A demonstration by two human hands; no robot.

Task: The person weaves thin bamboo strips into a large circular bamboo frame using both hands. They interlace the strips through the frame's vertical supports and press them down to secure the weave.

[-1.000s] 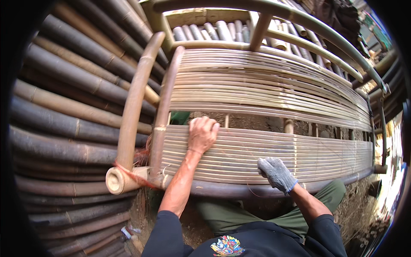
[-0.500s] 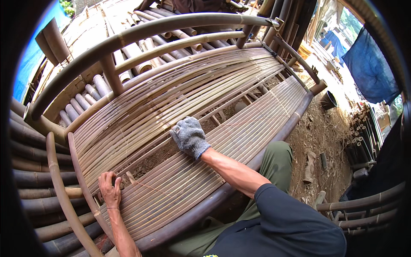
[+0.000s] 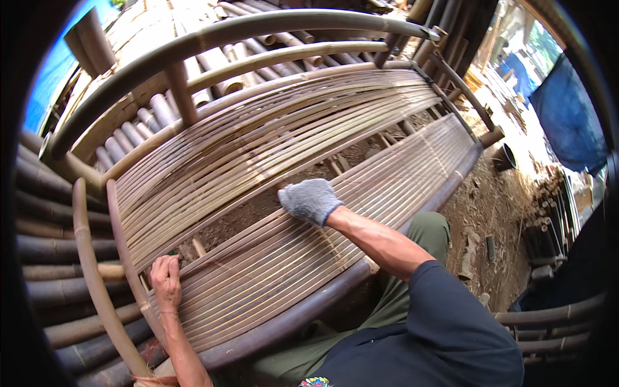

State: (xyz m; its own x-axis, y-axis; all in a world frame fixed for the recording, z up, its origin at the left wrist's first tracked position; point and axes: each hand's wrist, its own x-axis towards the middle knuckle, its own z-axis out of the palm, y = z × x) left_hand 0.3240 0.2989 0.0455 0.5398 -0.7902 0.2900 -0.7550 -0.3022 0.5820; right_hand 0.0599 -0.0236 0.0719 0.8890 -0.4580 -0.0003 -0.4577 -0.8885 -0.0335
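A bamboo bench (image 3: 271,338) stands before me, its seat made of long narrow slats in a far group and a near group with an open gap between them. My right hand (image 3: 311,201), in a grey knit glove, is closed over a bamboo slat (image 3: 232,242) at the gap-side edge of the near group. At the left end of that slat, my bare left hand (image 3: 166,284) has its fingers curled over the edge beside the seat's end rail; its fingertips are partly hidden. Crosspieces and brown soil show down through the gap.
The bench's curved backrest rail (image 3: 258,24) spans the far side, and an armrest pole (image 3: 97,284) rises at left. Dark bamboo poles (image 3: 51,251) lie beyond it. Cut bamboo (image 3: 161,109) is stacked behind the bench. A dark bucket (image 3: 505,157) sits on the dirt at right.
The slat under my hands has moved from mid-gap toward me, against the near group. My gloved right hand came nearer and rightward with it; my left hand's fingers drew closer together.
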